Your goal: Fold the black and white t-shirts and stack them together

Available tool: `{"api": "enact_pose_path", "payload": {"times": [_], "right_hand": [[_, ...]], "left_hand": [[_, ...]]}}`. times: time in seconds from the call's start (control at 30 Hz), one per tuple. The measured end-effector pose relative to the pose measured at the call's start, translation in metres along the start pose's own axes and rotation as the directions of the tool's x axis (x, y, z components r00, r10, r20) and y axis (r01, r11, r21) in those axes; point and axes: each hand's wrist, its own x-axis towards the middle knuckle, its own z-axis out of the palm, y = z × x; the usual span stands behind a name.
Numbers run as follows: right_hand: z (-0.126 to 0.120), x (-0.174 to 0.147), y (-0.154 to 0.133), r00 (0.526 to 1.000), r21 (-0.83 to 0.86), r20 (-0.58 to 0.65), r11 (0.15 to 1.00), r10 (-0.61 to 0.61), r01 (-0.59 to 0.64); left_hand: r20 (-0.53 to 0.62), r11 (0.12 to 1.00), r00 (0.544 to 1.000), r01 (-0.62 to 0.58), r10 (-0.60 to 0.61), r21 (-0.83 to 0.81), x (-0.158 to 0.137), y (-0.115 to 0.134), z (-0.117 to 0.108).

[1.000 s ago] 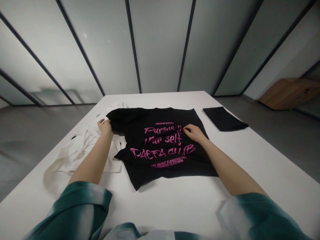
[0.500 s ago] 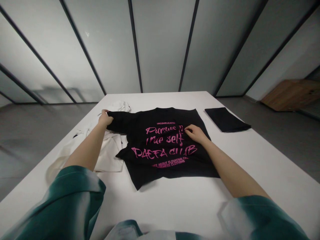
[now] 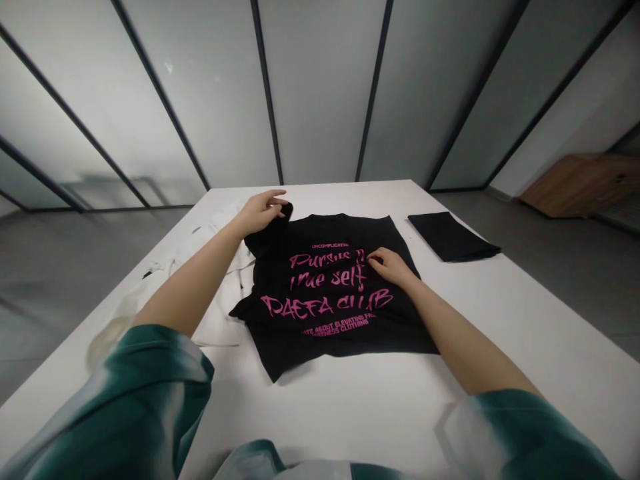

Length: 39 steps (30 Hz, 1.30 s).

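Note:
A black T-shirt (image 3: 320, 293) with pink lettering lies spread on the white table, its collar edge toward the far end. My left hand (image 3: 263, 212) is closed on its left sleeve, which is lifted and folded inward over the shirt's upper left corner. Part of the sleeve hides behind my fingers. My right hand (image 3: 393, 265) rests on the right half of the print, with thumb and fingertips pinched together on the cloth. The fabric is creased beside those fingertips, where some letters are broken up.
Crumpled white garments (image 3: 215, 313) lie at the left, partly under the shirt and behind my left forearm. A folded black garment (image 3: 453, 237) sits on the right side of the white table (image 3: 345, 413). Frosted glass panels stand beyond the table.
My left hand has moved right and upward, carrying the sleeve from stretched out at the left to folded in toward the shirt. My right hand stays in place.

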Motion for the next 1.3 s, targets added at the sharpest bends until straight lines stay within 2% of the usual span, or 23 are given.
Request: {"api": "enact_pose_path", "payload": {"times": [0.1, 0.17, 0.23, 0.3, 0.37, 0.43, 0.5, 0.6, 0.67, 0.73, 0.8, 0.87, 0.93, 1.03, 1.1, 1.23, 1.3], "right_hand": [[0.0, 0.0, 0.0, 1.0, 0.008, 0.004, 1.0, -0.008, 0.008], [0.0, 0.0, 0.0, 1.0, 0.011, -0.002, 1.0, -0.015, 0.015], [0.001, 0.0, 0.001, 1.0, 0.008, -0.005, 1.0, -0.02, 0.02], [0.002, 0.001, 0.001, 1.0, -0.001, -0.002, 1.0, -0.024, 0.024], [0.002, 0.001, 0.001, 1.0, -0.011, 0.003, 1.0, -0.029, 0.029], [0.002, 0.002, 0.001, 1.0, -0.017, 0.008, 0.999, -0.029, 0.029], [0.001, 0.002, 0.0, 1.0, -0.022, 0.011, 0.999, -0.024, 0.024], [0.001, 0.002, -0.001, 1.0, -0.026, 0.012, 1.0, -0.014, 0.015], [0.002, 0.001, -0.001, 1.0, -0.029, 0.011, 1.0, -0.012, 0.012], [0.003, 0.0, -0.001, 1.0, -0.039, 0.011, 0.999, -0.005, 0.005], [0.003, -0.001, -0.002, 1.0, -0.06, 0.012, 0.998, 0.005, -0.005], [0.0, 0.002, -0.004, 0.999, -0.101, 0.036, 0.995, 0.017, -0.013], [-0.007, 0.011, -0.009, 0.993, -0.174, 0.104, 0.984, 0.053, -0.034], [-0.015, 0.037, -0.025, 0.971, -0.281, 0.223, 0.959, 0.091, -0.026], [-0.013, 0.059, -0.044, 0.97, -0.275, 0.24, 0.96, 0.025, 0.044], [0.018, 0.094, -0.095, 0.967, -0.162, 0.187, 0.966, -0.172, 0.203], [0.041, 0.106, -0.116, 0.961, -0.163, 0.187, 0.958, -0.205, 0.237]], "left_hand": [[-0.087, 0.991, 0.996, -0.036, 0.025, -0.128, 0.005, 0.007, 0.007], [-0.169, 0.996, 0.985, 0.008, -0.023, -0.086, 0.002, 0.0, 0.008], [-0.197, 0.994, 0.975, 0.104, -0.098, 0.02, -0.006, -0.014, 0.012], [-0.139, 0.968, 0.973, 0.203, -0.183, 0.148, -0.02, -0.03, 0.02], [-0.01, 0.937, 0.969, 0.243, -0.248, 0.252, -0.038, -0.044, 0.031], [0.103, 0.928, 0.963, 0.207, -0.249, 0.31, -0.055, -0.053, 0.043], [0.165, 0.932, 0.967, 0.127, -0.192, 0.339, -0.072, -0.058, 0.053], [0.18, 0.921, 0.976, 0.047, -0.126, 0.386, -0.091, -0.058, 0.06], [0.119, 0.884, 0.975, 0.115, -0.187, 0.453, -0.102, -0.056, 0.06], [0.031, 0.81, 0.944, 0.264, -0.328, 0.524, -0.111, -0.052, 0.057], [-0.013, 0.726, 0.88, 0.401, -0.476, 0.559, -0.119, -0.047, 0.054], [-0.006, 0.682, 0.828, 0.466, -0.561, 0.563, -0.126, -0.042, 0.052], [-0.002, 0.673, 0.815, 0.48, -0.58, 0.563, -0.131, -0.037, 0.052], [0.001, 0.698, 0.856, 0.422, -0.518, 0.579, -0.137, -0.034, 0.053], [0.012, 0.729, 0.889, 0.367, -0.458, 0.577, -0.14, -0.034, 0.055], [-0.009, 0.793, 0.934, 0.309, -0.357, 0.524, -0.143, -0.039, 0.058], [-0.012, 0.828, 0.954, 0.266, -0.3, 0.493, -0.145, -0.042, 0.058]]}}
